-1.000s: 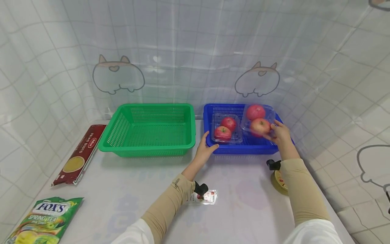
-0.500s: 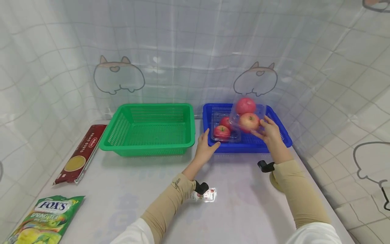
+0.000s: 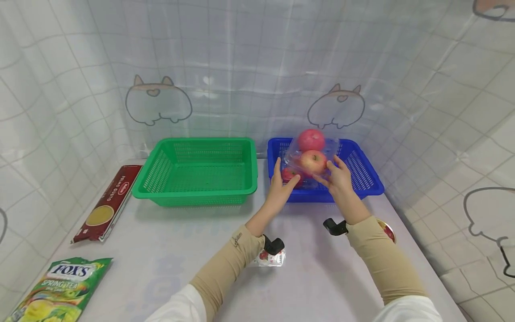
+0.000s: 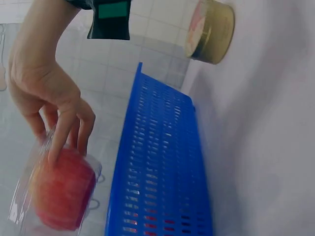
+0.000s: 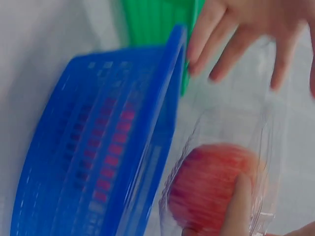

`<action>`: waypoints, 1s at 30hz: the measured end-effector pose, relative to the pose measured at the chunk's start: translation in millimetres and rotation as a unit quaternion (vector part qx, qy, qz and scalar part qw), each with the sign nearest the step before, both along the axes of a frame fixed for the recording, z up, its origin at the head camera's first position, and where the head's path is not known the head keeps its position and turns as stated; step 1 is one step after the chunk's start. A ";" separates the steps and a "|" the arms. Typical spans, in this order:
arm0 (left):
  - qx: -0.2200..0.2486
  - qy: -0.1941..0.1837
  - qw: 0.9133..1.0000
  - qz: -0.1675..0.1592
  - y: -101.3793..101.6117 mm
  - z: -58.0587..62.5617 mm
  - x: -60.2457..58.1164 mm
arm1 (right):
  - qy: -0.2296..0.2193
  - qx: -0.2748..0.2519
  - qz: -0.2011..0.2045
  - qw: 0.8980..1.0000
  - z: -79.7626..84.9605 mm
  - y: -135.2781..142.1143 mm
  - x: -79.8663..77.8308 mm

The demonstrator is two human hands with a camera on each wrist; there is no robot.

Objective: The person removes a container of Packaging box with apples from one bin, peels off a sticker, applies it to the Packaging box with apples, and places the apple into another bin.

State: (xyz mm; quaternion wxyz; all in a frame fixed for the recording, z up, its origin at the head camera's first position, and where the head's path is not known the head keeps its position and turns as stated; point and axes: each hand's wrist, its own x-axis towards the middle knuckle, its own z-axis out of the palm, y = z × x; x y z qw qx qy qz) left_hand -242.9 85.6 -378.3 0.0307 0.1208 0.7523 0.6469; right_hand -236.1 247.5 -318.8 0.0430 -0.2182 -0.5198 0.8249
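My right hand (image 3: 339,182) grips the near right side of a clear plastic box of apples (image 3: 312,162), tilted above the blue basket (image 3: 366,172). In the left wrist view, the fingers of that hand curl over the box edge beside a red apple (image 4: 64,189). My left hand (image 3: 283,187) is at the basket's front left, its fingers spread and straight. The right wrist view has that left hand (image 5: 261,24) apart from the box's near end. Beneath the raised box, a second apple pack (image 3: 290,175) lies in the basket, mostly hidden.
A green basket (image 3: 195,197) stands left of the blue one. Farther left lie a red-brown packet (image 3: 106,203) and a green candy bag (image 3: 60,290). A small shiny sachet (image 3: 273,258) and a round tin (image 3: 387,230) are near my forearms. Tiled-print curtain surrounds the table.
My right hand has lifted the apple box and carried it leftward, over the other pack. My left hand has come off the basket's rim and shifted slightly right, towards the box.
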 end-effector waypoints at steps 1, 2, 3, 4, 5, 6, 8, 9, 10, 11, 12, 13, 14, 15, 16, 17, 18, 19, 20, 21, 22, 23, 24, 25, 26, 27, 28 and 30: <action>0.011 0.000 1.000 0.002 1.2 0.5 -0.6 | 0.003 0.004 -0.003 1.000 -0.6 -3.9 0.7; 0.023 0.000 1.000 0.004 1.9 1.3 -0.5 | 0.005 0.004 -0.007 1.000 -1.2 -7.6 1.3; 0.036 -0.002 0.999 0.005 2.5 1.9 -0.4 | 0.007 0.003 -0.011 1.000 -1.6 -11.6 2.2; 0.047 -0.004 0.999 0.006 2.8 2.6 -0.1 | 0.010 0.004 -0.014 1.000 -2.2 -15.2 2.8; 0.060 -0.006 0.998 0.005 3.1 3.4 0.3 | 0.013 0.004 -0.018 1.000 -2.6 -18.9 3.5; 0.073 -0.008 0.997 0.005 3.3 4.3 0.7 | 0.016 0.005 -0.022 1.000 -3.1 -22.5 4.2; 0.093 -0.011 0.996 0.009 3.4 5.6 1.5 | 0.023 0.003 -0.028 0.999 -4.4 -29.0 5.3; 0.097 -0.009 0.995 0.015 3.6 6.2 1.8 | 0.026 0.005 -0.031 0.999 -5.0 -32.4 6.0; 0.100 -0.007 0.995 0.021 3.8 6.8 2.2 | 0.028 0.006 -0.033 0.999 -5.5 -35.9 6.6; 0.104 -0.002 0.994 0.029 4.0 7.2 2.2 | 0.032 0.004 -0.036 0.999 -5.8 -39.5 7.6; 0.107 0.005 0.993 0.040 4.2 7.5 2.3 | 0.034 0.005 -0.037 0.999 -6.1 -43.1 8.5; 0.108 0.010 0.993 0.051 4.5 7.6 2.3 | 0.035 0.006 -0.037 0.999 -6.4 -46.7 9.5; 0.113 0.016 0.992 0.062 5.0 7.6 1.9 | 0.035 0.006 -0.038 0.999 -6.5 -50.4 10.6; 0.117 0.019 0.990 0.071 5.3 7.7 2.0 | 0.035 0.007 -0.037 0.999 -6.7 -53.9 11.8; 0.123 0.021 0.989 0.079 5.1 7.7 1.7 | 0.034 0.007 -0.033 0.999 -6.7 -57.3 12.9; 0.126 0.023 0.988 0.088 4.8 7.7 1.4 | 0.035 0.006 -0.030 0.999 -6.8 -60.2 13.8; 0.129 0.025 0.987 0.095 4.4 7.6 1.1 | 0.034 0.008 -0.027 0.999 -6.8 -63.0 14.8; 0.132 0.026 0.986 0.101 3.5 7.6 0.8 | 0.034 0.009 -0.024 0.999 -6.3 -65.6 16.1; 0.135 0.032 0.985 0.106 2.6 7.3 0.2 | 0.034 0.009 -0.022 0.999 -5.9 -67.8 17.2; 0.134 0.036 0.984 0.111 1.4 7.3 0.1 | 0.035 0.011 -0.018 0.999 -5.6 -69.6 18.2; 0.135 0.038 0.983 0.114 0.2 7.6 0.2 | 0.034 0.014 -0.015 0.999 -5.3 -71.0 19.0; 0.138 0.041 0.983 0.117 -1.0 7.9 0.3 | 0.035 0.016 -0.013 0.999 -5.0 -72.2 20.1; 0.142 0.041 0.982 0.120 -2.0 8.2 0.4 | 0.034 0.021 -0.010 0.999 -4.9 -73.0 20.9; 0.144 0.042 0.981 0.124 -3.1 8.4 0.6 | 0.034 0.024 -0.007 0.999 -4.9 -73.7 21.6; 0.148 0.039 0.980 0.128 -4.2 8.8 0.8 | 0.034 0.027 -0.005 0.999 -5.3 -74.3 22.2; 0.155 0.031 0.979 0.130 -5.3 9.3 1.2 | 0.034 0.032 -0.002 0.999 -6.1 -74.6 22.6; 0.162 0.023 0.978 0.132 -6.6 9.9 1.5 | 0.034 0.036 0.000 0.999 -7.0 -74.8 23.1; 0.175 0.011 0.975 0.137 -9.7 10.9 1.1 | 0.036 0.049 0.010 0.998 -9.1 -74.1 24.1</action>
